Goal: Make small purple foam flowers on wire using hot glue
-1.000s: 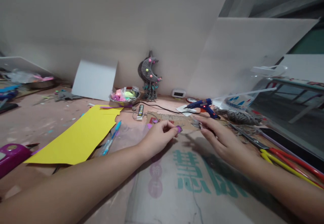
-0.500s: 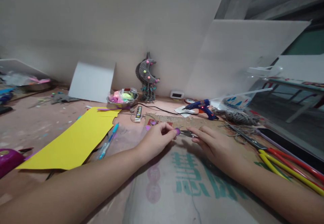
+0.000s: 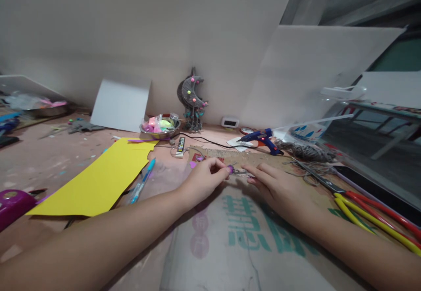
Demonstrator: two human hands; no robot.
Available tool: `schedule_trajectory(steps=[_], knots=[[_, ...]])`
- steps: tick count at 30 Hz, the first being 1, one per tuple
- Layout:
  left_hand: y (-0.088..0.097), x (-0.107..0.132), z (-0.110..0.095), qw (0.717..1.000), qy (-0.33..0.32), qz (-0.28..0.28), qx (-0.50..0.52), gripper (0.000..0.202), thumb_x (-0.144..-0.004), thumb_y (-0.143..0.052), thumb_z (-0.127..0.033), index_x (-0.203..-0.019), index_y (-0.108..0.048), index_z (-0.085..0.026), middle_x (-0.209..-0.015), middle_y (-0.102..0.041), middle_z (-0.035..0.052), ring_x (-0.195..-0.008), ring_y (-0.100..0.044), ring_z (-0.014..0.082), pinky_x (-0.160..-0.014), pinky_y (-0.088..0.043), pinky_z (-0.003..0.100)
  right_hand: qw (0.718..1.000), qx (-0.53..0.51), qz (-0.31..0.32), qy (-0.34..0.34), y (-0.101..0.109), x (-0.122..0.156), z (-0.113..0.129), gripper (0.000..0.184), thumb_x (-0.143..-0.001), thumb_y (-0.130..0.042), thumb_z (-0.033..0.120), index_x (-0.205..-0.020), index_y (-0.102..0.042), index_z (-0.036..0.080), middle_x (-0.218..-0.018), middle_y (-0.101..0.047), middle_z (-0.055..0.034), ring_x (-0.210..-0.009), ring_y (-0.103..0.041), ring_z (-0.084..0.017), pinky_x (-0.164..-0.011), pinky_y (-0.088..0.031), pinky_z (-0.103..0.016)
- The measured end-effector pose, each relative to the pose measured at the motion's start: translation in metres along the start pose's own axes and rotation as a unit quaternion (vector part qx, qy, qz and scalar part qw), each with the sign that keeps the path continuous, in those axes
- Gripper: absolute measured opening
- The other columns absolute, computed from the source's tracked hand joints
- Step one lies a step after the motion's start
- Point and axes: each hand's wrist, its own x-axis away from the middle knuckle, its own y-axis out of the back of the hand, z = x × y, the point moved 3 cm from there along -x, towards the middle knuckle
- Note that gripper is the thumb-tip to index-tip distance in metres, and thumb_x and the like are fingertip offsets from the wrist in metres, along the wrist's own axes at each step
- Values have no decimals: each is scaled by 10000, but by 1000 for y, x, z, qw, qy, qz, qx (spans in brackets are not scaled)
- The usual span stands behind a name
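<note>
My left hand (image 3: 204,179) pinches a small purple piece (image 3: 230,168) between thumb and fingertips, low over a printed woven sack (image 3: 243,234). My right hand (image 3: 278,186) lies just right of it, fingers stretched out flat toward the purple piece. A thin greyish bit that I cannot make out sits between the two hands. A strip of brown cardboard (image 3: 226,154) lies right behind both hands.
A yellow paper sheet (image 3: 101,179) and a blue pen (image 3: 143,181) lie at left. A blue glue gun (image 3: 261,138), a metal bowl of coloured bits (image 3: 160,126), a grey moon ornament (image 3: 192,98), twine (image 3: 305,151) and yellow and red rods (image 3: 371,212) surround the hands.
My right hand came down from a raised pose and flattened on the sack beside the left hand. The left hand kept its pinch and barely moved.
</note>
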Motion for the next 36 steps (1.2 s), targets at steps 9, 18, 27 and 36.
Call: schedule_trajectory(steps=[9,18,27,36], knots=[[0,-1,1,1000,2,0,-3,229,-780,-575,-377,-731,-526,-159,-611,-541,-31,-563,-478,86,-557,-362,210,1000,-28,2,6,-1,1,-1,308,-931,-381,296,-1110,-601,175,-792,-617,-64,-658,-601,-161,-557,-443,-259],[-2,-2,0,998,28,-19,45,216,-768,-594,-358,-744,-538,-150,-642,-570,-17,-562,-517,87,-556,-402,206,988,-116,-85,-59,2,-1,-13,272,-929,-395,252,-1135,-548,160,-1020,-635,-119,-940,-612,-201,-735,-502,-283],[-3,-5,3,995,23,6,93,200,-784,-570,-335,-777,-546,-136,-672,-574,-15,-514,-512,64,-529,-390,199,997,-61,-45,-12,3,1,-7,293,-928,-389,284,-1092,-596,160,-915,-649,-112,-766,-639,-209,-591,-501,-299],[-4,-4,2,996,17,11,87,216,-784,-570,-349,-775,-542,-135,-664,-558,-13,-537,-503,71,-539,-384,202,998,-49,-40,3,-1,0,-4,296,-932,-376,279,-1114,-582,170,-851,-623,-86,-703,-606,-182,-583,-480,-283]])
